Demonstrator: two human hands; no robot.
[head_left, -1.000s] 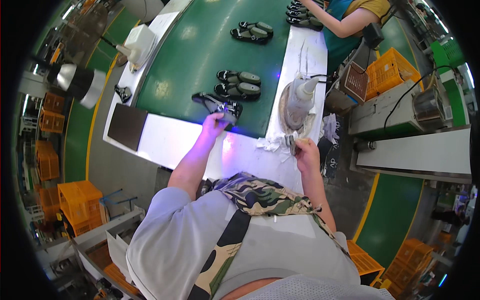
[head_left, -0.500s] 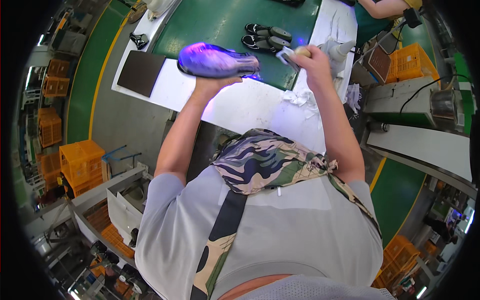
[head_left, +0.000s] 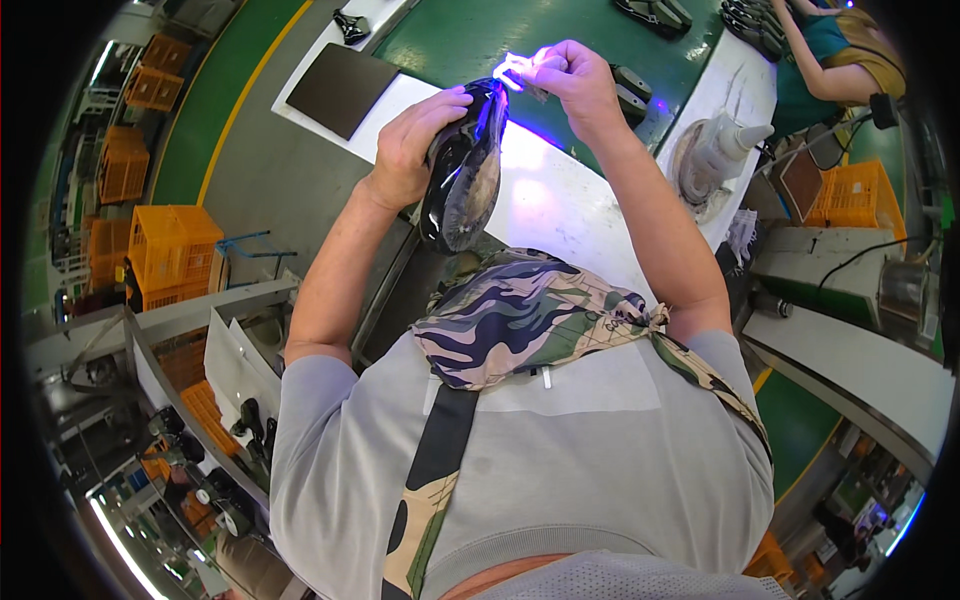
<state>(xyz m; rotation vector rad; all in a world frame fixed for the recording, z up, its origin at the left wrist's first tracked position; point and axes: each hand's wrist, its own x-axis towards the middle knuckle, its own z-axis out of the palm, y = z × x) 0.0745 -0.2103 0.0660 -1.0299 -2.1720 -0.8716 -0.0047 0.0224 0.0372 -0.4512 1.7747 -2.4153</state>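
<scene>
My left hand (head_left: 410,145) is closed around a glossy black shoe upper (head_left: 436,205), which hangs nearly upright with its pale, sole-less underside turned to the right. Bright violet light falls on the shoe's top end. There my right hand (head_left: 575,85) pinches a small tool that looks like a brush (head_left: 514,72), close against that end. Glare and fingers hide most of the tool, and I cannot tell if it touches the shoe. Beyond my right wrist, a black shoe (head_left: 630,92) lies on the green belt (head_left: 450,40), partly covered by my hand.
A white nozzle bottle (head_left: 722,145) stands on the white table edge to the right. At the left lies a dark brown square pad (head_left: 340,90). A co-worker's arm (head_left: 825,75) reaches toward black shoes (head_left: 752,28) at the far right. Orange crates (head_left: 175,245) stand on the left floor.
The shoe has turned from lying sideways to nearly upright and come closer to me. My right hand has moved left, bringing the tool to the shoe's top end. The view has shifted.
</scene>
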